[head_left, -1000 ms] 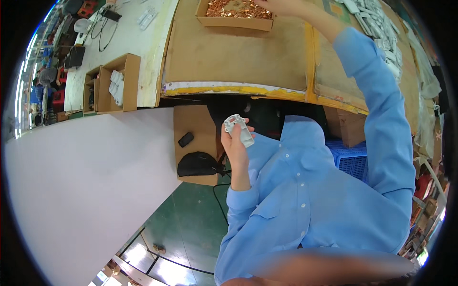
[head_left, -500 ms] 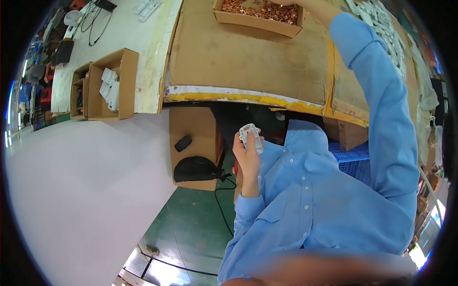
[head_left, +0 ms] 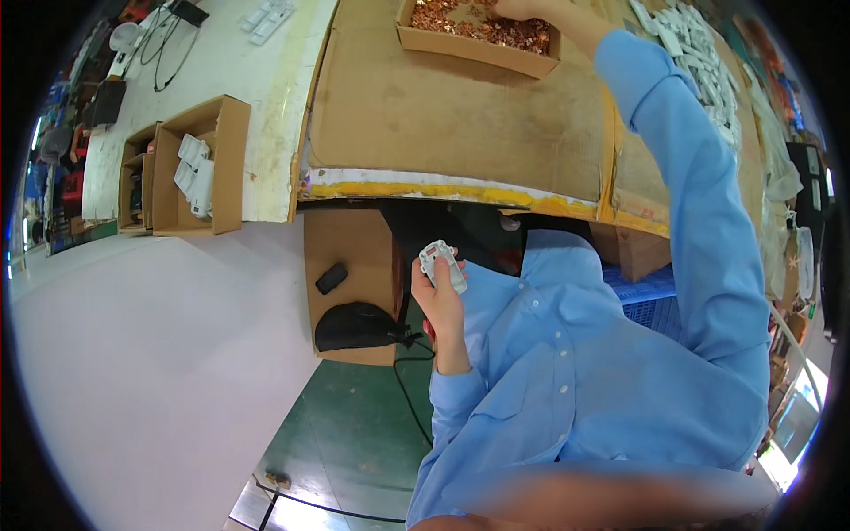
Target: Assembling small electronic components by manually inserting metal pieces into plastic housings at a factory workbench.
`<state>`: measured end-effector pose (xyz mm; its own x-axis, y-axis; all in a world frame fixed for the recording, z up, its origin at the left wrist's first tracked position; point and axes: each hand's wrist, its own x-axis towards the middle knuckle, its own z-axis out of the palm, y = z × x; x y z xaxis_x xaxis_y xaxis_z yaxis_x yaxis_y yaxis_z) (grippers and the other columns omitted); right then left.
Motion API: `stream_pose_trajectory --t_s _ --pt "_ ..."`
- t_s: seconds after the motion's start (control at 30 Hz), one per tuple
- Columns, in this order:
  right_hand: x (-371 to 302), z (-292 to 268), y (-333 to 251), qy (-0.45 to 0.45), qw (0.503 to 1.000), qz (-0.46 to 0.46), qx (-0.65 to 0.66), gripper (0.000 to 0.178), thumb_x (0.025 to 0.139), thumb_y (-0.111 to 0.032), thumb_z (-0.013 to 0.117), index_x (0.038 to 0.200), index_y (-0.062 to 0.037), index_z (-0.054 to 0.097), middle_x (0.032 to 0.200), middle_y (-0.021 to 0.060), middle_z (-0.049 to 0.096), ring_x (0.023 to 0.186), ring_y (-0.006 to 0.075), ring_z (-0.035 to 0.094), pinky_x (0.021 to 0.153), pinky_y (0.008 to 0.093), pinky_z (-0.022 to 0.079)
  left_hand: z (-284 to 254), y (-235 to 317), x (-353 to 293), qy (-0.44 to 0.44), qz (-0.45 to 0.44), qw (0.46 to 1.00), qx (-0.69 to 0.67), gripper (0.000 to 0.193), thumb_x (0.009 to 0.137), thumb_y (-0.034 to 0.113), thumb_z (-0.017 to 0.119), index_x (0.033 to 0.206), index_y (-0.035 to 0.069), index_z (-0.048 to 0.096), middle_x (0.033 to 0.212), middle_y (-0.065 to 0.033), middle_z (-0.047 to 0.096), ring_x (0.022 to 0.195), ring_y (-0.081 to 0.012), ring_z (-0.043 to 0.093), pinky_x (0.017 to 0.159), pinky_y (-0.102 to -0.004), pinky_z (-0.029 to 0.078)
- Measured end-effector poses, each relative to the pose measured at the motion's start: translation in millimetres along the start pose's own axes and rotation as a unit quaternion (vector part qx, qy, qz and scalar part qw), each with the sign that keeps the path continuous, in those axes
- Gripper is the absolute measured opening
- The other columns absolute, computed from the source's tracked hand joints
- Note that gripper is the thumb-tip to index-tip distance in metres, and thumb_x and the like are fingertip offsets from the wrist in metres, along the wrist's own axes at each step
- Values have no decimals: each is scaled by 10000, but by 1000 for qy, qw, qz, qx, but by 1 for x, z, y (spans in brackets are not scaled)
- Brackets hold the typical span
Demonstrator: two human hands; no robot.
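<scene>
mid-frame, your left hand (head_left: 440, 307) holds a pale casing (head_left: 455, 275); slackening could drop it. at top, your right hand (head_left: 521, 9), hold unclear, could spill copper pieces (head_left: 522, 37) by overgrabbing.

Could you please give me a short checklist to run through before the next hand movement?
1. Left hand has hold of the white plastic housing: ok, the thumb lies over it.
2. Housing's recessed side faces the camera: ok.
3. Housing is over the cardboard-covered tabletop: not ok, it is held short of the front edge, before the blue shirt.
4. Right hand is at the cardboard tray: ok, at its far side.
5. Small copper-coloured pieces are in the tray: ok.
6. Right fingers grip a piece: cannot tell, too little of them shows.
</scene>
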<state>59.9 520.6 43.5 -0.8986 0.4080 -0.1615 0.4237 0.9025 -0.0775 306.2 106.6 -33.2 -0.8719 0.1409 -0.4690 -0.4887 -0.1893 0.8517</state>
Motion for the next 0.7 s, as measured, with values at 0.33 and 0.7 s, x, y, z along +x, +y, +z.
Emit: stream_pose_trajectory --t_s 0.33,0.7 --pt "-10 -4 -8 -1 999 33 11 300 746 -178 647 928 54 697 1002 267 676 989 359 663 831 432 544 0 1 -3 3 1 1000 -10 228 969 187 566 1105 5 556 981 -111 678 760 -142 667 630 -257 544" --pt "-19 -10 -18 23 999 27 -15 224 768 -114 609 923 14 707 1024 226 687 987 343 670 818 432 551 3 -1 0 5 6 1000 3 230 975 193 561 1110 6 554 982 -106 678 765 -138 667 632 -256 542"
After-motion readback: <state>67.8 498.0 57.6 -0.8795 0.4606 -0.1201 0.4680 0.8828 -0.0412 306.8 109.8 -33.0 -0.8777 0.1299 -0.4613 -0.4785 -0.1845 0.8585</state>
